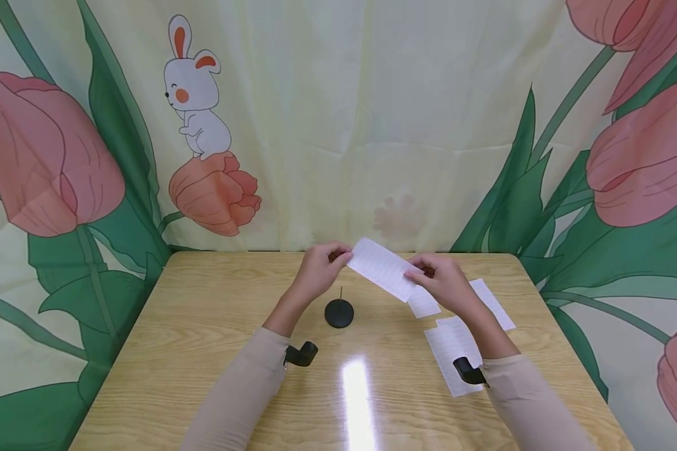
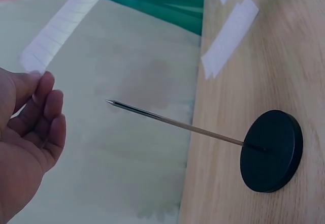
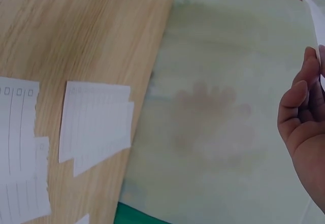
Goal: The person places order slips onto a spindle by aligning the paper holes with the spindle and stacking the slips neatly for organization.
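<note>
Between both hands, a lined white paper slip (image 1: 381,268) is held up slantwise above the far part of the table. My left hand (image 1: 319,270) pinches its upper left end between thumb and fingertips, as the left wrist view also shows. At the lower right end, my right hand (image 1: 442,283) grips the slip. Below and between the hands stands a bill spike (image 1: 339,313) with a round black base (image 2: 271,153) and a thin upright metal rod (image 2: 177,126). The rod's pointed tip is bare and apart from the paper.
More lined slips lie on the wooden table (image 1: 220,326) at the right: an overlapping pair (image 1: 451,360), one farther right (image 1: 493,305) and some near the back (image 3: 96,125). A curtain (image 1: 338,125) with printed tulips and a rabbit hangs behind the table's far edge.
</note>
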Demonstrator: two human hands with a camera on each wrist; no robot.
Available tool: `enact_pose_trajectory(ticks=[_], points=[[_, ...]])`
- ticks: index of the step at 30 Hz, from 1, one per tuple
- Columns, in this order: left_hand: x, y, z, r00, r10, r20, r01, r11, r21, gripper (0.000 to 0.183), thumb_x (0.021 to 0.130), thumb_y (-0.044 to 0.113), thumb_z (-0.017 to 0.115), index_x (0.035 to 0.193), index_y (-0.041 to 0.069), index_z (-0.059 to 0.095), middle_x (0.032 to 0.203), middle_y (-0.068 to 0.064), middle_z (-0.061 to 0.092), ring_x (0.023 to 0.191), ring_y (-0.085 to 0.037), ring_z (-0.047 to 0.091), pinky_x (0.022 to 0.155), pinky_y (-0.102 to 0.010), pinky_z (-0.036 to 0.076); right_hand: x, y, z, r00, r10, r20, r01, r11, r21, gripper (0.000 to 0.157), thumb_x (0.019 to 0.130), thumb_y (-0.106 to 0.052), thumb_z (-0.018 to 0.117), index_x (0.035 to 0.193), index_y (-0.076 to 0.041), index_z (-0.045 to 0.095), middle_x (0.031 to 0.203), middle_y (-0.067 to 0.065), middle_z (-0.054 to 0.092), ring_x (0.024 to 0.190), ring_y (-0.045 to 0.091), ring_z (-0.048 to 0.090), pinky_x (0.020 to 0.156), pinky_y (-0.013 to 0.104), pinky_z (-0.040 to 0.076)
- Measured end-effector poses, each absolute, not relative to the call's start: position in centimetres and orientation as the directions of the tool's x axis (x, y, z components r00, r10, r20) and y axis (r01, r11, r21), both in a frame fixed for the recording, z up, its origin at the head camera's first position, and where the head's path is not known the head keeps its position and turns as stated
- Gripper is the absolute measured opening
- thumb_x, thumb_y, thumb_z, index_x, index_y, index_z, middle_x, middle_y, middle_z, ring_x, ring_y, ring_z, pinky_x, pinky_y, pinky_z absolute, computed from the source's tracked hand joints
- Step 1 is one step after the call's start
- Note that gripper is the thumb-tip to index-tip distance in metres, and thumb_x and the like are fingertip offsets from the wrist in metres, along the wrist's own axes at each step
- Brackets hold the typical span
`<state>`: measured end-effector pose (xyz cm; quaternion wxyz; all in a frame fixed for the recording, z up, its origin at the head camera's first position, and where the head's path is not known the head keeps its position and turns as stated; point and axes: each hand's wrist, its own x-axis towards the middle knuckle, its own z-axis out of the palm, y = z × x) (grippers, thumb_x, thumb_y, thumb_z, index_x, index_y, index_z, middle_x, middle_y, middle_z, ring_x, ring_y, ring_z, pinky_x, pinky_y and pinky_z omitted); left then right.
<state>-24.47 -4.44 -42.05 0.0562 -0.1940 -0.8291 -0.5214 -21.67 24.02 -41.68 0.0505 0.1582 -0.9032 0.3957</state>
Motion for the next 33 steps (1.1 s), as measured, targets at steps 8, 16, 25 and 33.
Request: enact_pose_trajectory(ticks=[8,16,25,33], points=[[-24.3,-4.6,-42.2,-0.928,0.248,0.278,0.357,0.378,0.854,0.017,0.101,0.012,0.067,0.111,0.002,0.076,0.1,-0.009,0.075,0.084,-0.022,0.068,0.072,-0.028,0.056,-21.4,23.5,-42.6,-0.957,-0.222,0.189,-0.287,0.6,-0.747,0.015,0.1,-0.017,0.07,0.108,-0.004,0.074,0.089,0.008,0.073,0.072,0.018,0.059,0.061,0.024,0.047],[-24.2,-4.8,-42.6,-0.943,0.235,0.238,0.317,0.404,0.858,0.014,0.1,0.01,0.068,0.106,0.002,0.078,0.099,-0.01,0.076,0.08,-0.015,0.066,0.072,-0.026,0.056,-21.4,22.9,-43.8,-0.965,-0.216,0.149,-0.251,0.594,-0.764,0.011,0.1,-0.013,0.069,0.106,-0.005,0.072,0.084,0.006,0.069,0.074,0.019,0.059,0.064,0.025,0.049],[-23.7,-5.2,-43.6,-0.957,0.235,0.171,0.26,0.426,0.867,0.015,0.101,0.012,0.067,0.107,0.003,0.077,0.1,-0.009,0.075,0.084,-0.017,0.068,0.072,-0.026,0.057,-21.1,22.4,-44.4,-0.966,-0.232,0.111,-0.23,0.585,-0.778,0.009,0.098,-0.01,0.07,0.106,-0.005,0.071,0.083,0.004,0.069,0.072,0.015,0.059,0.063,0.025,0.049],[-23.4,-5.3,-44.2,-0.96,0.237,0.148,0.237,0.413,0.879,0.016,0.101,0.012,0.066,0.107,0.001,0.077,0.098,-0.01,0.075,0.084,-0.021,0.07,0.07,-0.026,0.056,-21.0,22.4,-44.7,-0.968,-0.231,0.097,-0.219,0.596,-0.773,0.013,0.097,-0.011,0.071,0.108,-0.004,0.071,0.085,0.004,0.071,0.073,0.015,0.061,0.064,0.025,0.049]])
